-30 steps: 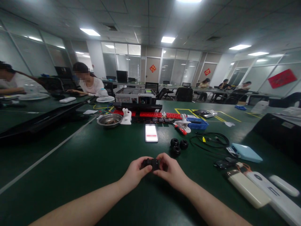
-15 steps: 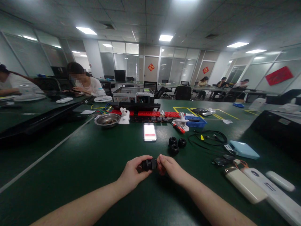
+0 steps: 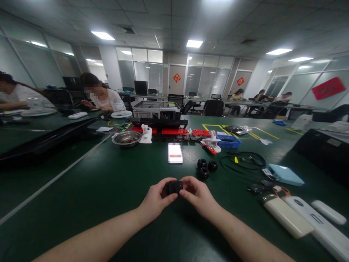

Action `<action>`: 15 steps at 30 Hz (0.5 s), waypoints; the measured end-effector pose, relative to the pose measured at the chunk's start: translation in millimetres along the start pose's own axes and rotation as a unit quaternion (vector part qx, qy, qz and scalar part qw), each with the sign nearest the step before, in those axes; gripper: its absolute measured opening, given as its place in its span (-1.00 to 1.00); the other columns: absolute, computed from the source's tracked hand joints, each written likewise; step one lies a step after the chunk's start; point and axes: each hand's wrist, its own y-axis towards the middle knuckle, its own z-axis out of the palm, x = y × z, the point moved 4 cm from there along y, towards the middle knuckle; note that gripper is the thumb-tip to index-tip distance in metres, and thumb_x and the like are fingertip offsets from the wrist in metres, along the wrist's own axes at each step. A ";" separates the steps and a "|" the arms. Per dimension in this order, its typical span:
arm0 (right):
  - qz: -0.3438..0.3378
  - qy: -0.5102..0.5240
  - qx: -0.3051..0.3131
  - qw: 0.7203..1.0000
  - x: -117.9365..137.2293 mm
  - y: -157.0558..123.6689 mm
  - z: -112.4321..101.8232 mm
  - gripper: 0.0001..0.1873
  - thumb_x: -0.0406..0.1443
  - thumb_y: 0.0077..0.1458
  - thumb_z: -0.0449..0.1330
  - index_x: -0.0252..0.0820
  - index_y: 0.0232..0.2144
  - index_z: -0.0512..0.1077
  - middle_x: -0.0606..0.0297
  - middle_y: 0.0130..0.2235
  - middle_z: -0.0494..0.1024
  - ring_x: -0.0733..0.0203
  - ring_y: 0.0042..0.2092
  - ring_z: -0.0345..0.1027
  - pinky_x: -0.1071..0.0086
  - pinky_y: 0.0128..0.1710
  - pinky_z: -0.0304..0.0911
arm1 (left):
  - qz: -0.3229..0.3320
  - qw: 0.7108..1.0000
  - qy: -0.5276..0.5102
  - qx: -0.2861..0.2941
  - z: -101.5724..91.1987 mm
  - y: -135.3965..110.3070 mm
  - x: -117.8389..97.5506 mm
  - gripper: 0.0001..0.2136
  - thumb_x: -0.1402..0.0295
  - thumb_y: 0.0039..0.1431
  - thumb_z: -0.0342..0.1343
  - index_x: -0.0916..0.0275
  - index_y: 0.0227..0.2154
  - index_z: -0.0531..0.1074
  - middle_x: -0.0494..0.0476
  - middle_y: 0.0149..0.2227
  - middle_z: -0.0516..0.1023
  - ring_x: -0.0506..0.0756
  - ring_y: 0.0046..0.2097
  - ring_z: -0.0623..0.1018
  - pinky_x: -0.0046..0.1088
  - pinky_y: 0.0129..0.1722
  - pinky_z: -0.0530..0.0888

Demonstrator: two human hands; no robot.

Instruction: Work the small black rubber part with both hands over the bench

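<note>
A black plastic cable gland [image 3: 172,187] is held off the green table, lying sideways between my two hands. My left hand [image 3: 157,196] has its thumb and fingers closed round the left end. At the other end my right hand [image 3: 198,193] grips with thumb below and fingertips above. The fingers partly cover the gland, and its fine detail is too dark to make out. Three round black ring-like parts [image 3: 203,172] sit grouped on the table just beyond my right hand. Farther forward lies a phone [image 3: 175,153] with a lit screen.
Ahead are a metal bowl [image 3: 127,139] of small parts, red strips [image 3: 174,131], a blue bin [image 3: 229,142] and a red-handled tool [image 3: 209,149]. A black cable [image 3: 242,162], light-blue box [image 3: 286,174] and cream power bank [image 3: 286,216] lie right. A person [image 3: 100,95] sits far left.
My right hand has spread from a tight pinch into a wider grip round the gland's right end. My left hand keeps its hold. The view has shifted slightly.
</note>
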 end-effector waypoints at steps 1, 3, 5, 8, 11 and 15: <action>-0.014 -0.035 -0.007 0.999 3.6 -1.8 -0.9 -0.74 -0.28 -0.06 0.15 -0.21 -0.26 0.27 0.36 -0.44 0.35 0.32 -0.42 0.23 0.43 -0.42 0.18 | -0.008 0.999 -0.032 0.011 1.1 0.5 1.3 -0.63 0.26 -0.03 0.08 0.26 -0.14 0.26 0.14 -0.22 0.43 0.10 -0.25 0.47 -0.37 -0.24 0.41; -0.039 -0.110 -0.018 0.993 10.2 -5.4 -2.6 -0.70 -0.31 -0.08 0.17 -0.18 -0.22 0.27 0.31 -0.37 0.39 0.28 -0.37 0.25 0.39 -0.36 0.20 | -0.020 0.997 -0.072 0.021 2.2 1.3 2.4 -0.64 0.25 -0.02 0.07 0.28 -0.15 0.24 0.13 -0.25 0.42 0.07 -0.31 0.48 -0.38 -0.29 0.42; -0.059 -0.162 -0.019 0.985 14.6 -8.0 -3.3 -0.68 -0.31 -0.08 0.16 -0.16 -0.20 0.27 0.28 -0.32 0.40 0.26 -0.35 0.25 0.36 -0.34 0.20 | -0.017 0.998 -0.063 0.010 1.2 1.7 1.0 -0.65 0.26 -0.05 0.09 0.27 -0.18 0.26 0.11 -0.26 0.42 0.09 -0.28 0.47 -0.37 -0.27 0.42; -0.070 -0.146 -0.018 0.987 14.7 -8.2 -4.2 -0.67 -0.27 -0.05 0.14 -0.16 -0.17 0.24 0.27 -0.28 0.39 0.27 -0.35 0.25 0.38 -0.36 0.20 | 0.005 1.000 -0.001 -0.015 -1.1 1.1 -3.8 -0.68 0.31 -0.07 0.11 0.23 -0.20 0.29 0.10 -0.23 0.43 0.12 -0.19 0.44 -0.35 -0.21 0.39; -0.033 -0.057 -0.022 0.998 7.3 -4.4 -5.2 -0.74 -0.17 0.04 0.02 -0.20 -0.25 0.25 0.31 -0.40 0.38 0.31 -0.43 0.24 0.44 -0.45 0.19 | 0.033 0.996 0.079 -0.023 -1.9 -0.1 -6.4 -0.68 0.37 -0.08 0.11 0.19 -0.18 0.31 0.10 -0.20 0.44 0.12 -0.15 0.42 -0.34 -0.17 0.37; 0.029 -0.033 0.022 0.999 -2.4 -0.1 -1.1 -0.67 -0.11 0.09 -0.07 -0.24 -0.48 0.28 0.37 -0.57 0.32 0.35 -0.53 0.21 0.48 -0.53 0.13 | 0.070 0.984 0.160 -0.042 -3.4 -0.9 -4.7 -0.67 0.41 -0.09 0.10 0.16 -0.17 0.33 0.08 -0.17 0.45 0.11 -0.12 0.42 -0.33 -0.12 0.35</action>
